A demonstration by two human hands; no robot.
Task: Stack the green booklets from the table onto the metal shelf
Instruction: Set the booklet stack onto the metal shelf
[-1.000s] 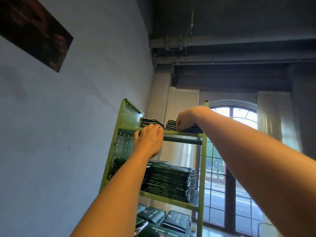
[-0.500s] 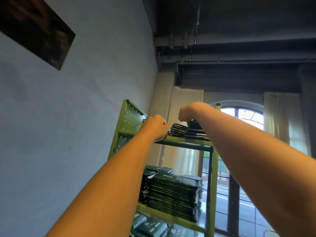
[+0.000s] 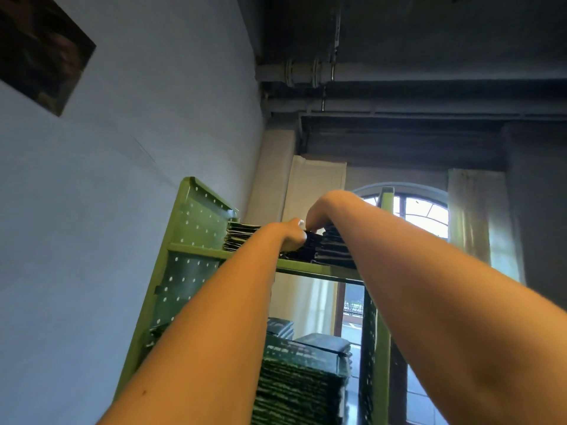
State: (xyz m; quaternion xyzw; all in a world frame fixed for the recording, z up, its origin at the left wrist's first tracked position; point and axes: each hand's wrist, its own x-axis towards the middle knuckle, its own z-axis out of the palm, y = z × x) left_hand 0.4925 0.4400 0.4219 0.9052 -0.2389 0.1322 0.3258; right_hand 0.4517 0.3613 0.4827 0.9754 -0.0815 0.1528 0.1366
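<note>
Both my arms reach up to the top level of the green metal shelf (image 3: 196,256). My left hand (image 3: 290,236) and my right hand (image 3: 319,213) meet at a dark stack of green booklets (image 3: 325,250) on that level, fingers curled onto its near edge and top. A second, lighter-edged stack of booklets (image 3: 241,237) sits to the left against the perforated side panel. One level down stands a tall pile of green booklets (image 3: 302,381), partly behind my left forearm.
A blue-grey wall (image 3: 107,240) runs along the left, close behind the shelf, with a dark picture (image 3: 40,47) high up. An arched window (image 3: 423,216) with pale curtains lies behind the shelf. Pipes (image 3: 306,72) cross the dark ceiling.
The view has tilted up and moved closer to the shelf. My left hand rose from the shelf's front rail to the top stack and now meets my right hand there.
</note>
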